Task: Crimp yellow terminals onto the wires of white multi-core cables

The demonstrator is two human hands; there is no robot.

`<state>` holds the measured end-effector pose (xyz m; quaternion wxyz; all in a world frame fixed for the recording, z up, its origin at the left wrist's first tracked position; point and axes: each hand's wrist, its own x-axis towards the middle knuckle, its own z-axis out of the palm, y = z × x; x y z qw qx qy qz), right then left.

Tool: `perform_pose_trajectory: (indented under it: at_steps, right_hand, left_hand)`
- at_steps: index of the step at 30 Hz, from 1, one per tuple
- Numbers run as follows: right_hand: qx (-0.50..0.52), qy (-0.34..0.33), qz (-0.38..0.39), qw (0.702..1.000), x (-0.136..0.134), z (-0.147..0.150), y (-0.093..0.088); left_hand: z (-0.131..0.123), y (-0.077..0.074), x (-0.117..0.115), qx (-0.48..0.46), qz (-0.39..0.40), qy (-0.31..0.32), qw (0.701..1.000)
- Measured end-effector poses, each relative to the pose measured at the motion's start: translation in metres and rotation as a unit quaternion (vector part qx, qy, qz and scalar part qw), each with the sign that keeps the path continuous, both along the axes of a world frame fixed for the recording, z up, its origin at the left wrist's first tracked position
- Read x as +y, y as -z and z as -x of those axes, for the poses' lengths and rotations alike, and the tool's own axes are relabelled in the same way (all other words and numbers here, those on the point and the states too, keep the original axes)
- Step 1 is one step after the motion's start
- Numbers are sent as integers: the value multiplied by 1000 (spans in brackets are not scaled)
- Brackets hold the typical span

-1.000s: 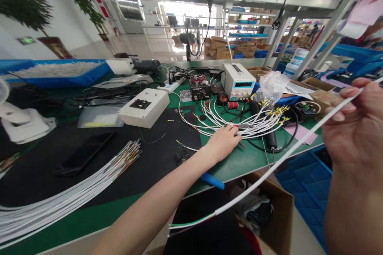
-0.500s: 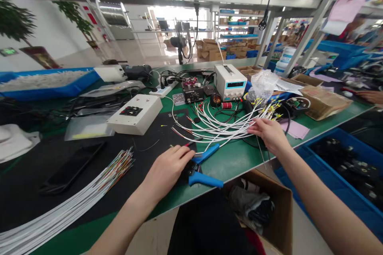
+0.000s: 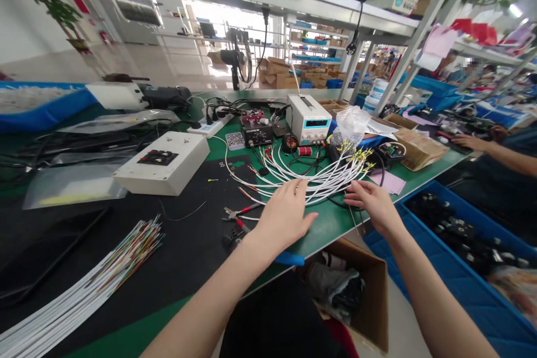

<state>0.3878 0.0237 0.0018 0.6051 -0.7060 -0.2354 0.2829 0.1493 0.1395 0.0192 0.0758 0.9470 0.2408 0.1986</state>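
My left hand (image 3: 287, 210) lies over the near side of a bundle of white cables (image 3: 327, 182), thumb apart from the fingers; nothing is gripped in it. At the bundle's right part is my right hand (image 3: 369, 198), its fingers bent and close together by the cables; what they hold, if anything, is too small to tell. The cables end in yellow tips near a clear plastic bag. Beneath my left forearm, a blue-handled tool (image 3: 290, 259) is mostly hidden. Pliers with red grips (image 3: 243, 211) rest on the black mat (image 3: 184, 257).
Another bundle of white cables (image 3: 94, 285) lies at the left. Behind are a white box (image 3: 163, 162), a power supply (image 3: 309, 120) and a cardboard box (image 3: 419, 148). A blue crate (image 3: 428, 268) stands below the right edge. Another person's hand (image 3: 470, 141) is at the far right.
My left hand has moved from the blue-handled tool rightward and forward to the cables. The view has swung right, and the red-gripped pliers now show. My right hand stays by the bundle.
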Motion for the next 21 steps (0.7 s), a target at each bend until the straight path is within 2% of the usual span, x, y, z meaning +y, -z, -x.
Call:
perform_pose_trajectory:
  at_steps: [2, 4, 7, 12, 15, 18, 21]
  right_hand:
    - [5, 4, -12, 1000, -4, 6, -1]
    - [11, 2, -22, 1000, -10, 11, -2]
    - [25, -13, -30, 999, -19, 16, 1]
    - [47, -45, -33, 997, -23, 19, 7]
    - [56, -61, -36, 996, -23, 21, 7]
    - [63, -76, -40, 994, -25, 24, 5]
    - [74, -91, -46, 992, -28, 26, 4]
  left_hand:
    - [-44, 6, 11, 16, -3, 6, 1000]
    - [-77, 12, 22, 31, -3, 1, 1000]
    - [-103, 19, 35, 51, 1, -10, 999]
    - [-114, 26, 38, 84, 17, 10, 996]
    - [-114, 25, 39, 81, 29, 30, 996]
    - [-111, 16, 48, 59, 45, 45, 996]
    - [-107, 0, 61, 25, 63, 53, 996]
